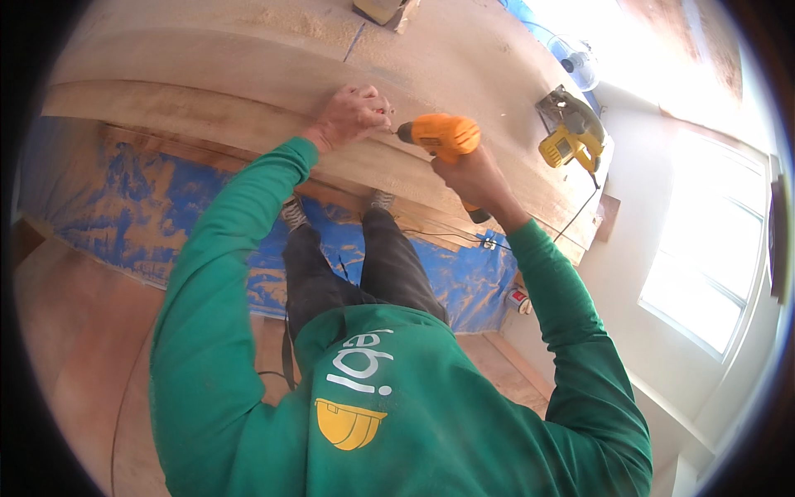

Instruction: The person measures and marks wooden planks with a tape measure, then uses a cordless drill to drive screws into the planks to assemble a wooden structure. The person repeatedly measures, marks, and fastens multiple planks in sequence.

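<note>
An orange cordless drill [440, 134] is gripped by its handle in my right hand [476, 176], with its chuck facing left toward my left hand. My left hand [352, 116] is at the front edge of a large wooden panel [273, 70], fingers curled together close to the drill's tip. Something small and reddish shows at those fingertips, too small to name. Whether the bit touches the wood cannot be made out. Fine sawdust lies over the panel.
A yellow circular saw [571, 137] rests on the panel's right end, its cord hanging down. Sawdust covers a blue sheet [166, 207] around my feet. A small can [519, 300] stands by the wall. Another tool [385, 10] is partly visible at the top edge.
</note>
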Demonstrator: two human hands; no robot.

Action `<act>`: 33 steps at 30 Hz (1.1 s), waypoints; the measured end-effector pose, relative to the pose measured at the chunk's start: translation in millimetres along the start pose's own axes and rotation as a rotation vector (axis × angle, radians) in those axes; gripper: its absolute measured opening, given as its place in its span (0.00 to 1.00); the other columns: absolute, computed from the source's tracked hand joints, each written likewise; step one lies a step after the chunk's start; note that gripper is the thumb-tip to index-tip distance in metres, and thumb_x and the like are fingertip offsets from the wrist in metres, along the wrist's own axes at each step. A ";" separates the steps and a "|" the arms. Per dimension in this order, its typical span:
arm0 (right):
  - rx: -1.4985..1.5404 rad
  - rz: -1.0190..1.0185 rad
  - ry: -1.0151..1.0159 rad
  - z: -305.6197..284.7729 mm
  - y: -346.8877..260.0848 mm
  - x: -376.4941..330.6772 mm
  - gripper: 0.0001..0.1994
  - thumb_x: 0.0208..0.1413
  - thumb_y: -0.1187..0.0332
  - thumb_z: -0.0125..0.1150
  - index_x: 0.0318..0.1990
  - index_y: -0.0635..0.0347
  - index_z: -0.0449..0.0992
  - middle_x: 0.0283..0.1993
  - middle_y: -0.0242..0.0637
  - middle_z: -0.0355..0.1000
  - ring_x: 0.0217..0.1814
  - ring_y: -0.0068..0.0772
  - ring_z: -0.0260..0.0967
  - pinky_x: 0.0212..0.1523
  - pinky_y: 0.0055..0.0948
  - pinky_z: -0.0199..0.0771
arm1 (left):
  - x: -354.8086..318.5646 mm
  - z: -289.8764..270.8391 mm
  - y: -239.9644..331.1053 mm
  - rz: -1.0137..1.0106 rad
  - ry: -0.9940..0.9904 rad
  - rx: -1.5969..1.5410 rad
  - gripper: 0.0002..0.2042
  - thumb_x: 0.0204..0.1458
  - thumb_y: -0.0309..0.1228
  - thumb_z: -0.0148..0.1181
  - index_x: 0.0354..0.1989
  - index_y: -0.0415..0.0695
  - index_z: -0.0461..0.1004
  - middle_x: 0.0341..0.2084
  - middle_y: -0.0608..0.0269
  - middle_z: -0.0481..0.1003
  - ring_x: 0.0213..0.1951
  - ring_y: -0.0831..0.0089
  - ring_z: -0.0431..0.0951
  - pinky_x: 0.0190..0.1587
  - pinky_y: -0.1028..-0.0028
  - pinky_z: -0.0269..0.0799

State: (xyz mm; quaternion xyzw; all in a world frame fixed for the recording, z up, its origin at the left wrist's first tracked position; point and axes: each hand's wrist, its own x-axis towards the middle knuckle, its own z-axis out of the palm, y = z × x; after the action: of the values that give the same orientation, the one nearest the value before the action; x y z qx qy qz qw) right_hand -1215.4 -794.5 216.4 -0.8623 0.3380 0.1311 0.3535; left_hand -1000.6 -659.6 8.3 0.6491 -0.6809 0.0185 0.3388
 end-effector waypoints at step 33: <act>0.691 0.297 0.188 34.9 76.3 -53.6 0.19 0.62 0.70 0.66 0.57 0.71 0.76 0.41 0.40 0.80 0.36 0.30 0.81 0.37 0.31 0.86 | 44.3 -20.0 31.4 -0.123 -0.262 0.209 0.15 0.56 0.47 0.76 0.50 0.60 0.88 0.45 0.75 0.83 0.58 0.67 0.78 0.67 0.45 0.69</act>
State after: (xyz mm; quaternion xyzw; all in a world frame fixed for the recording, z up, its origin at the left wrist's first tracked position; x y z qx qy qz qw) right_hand -1306.1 -783.7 176.5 -0.6424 0.5143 -0.0203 0.5677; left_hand -1016.8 -683.9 58.2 0.7180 -0.6727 -0.0161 0.1781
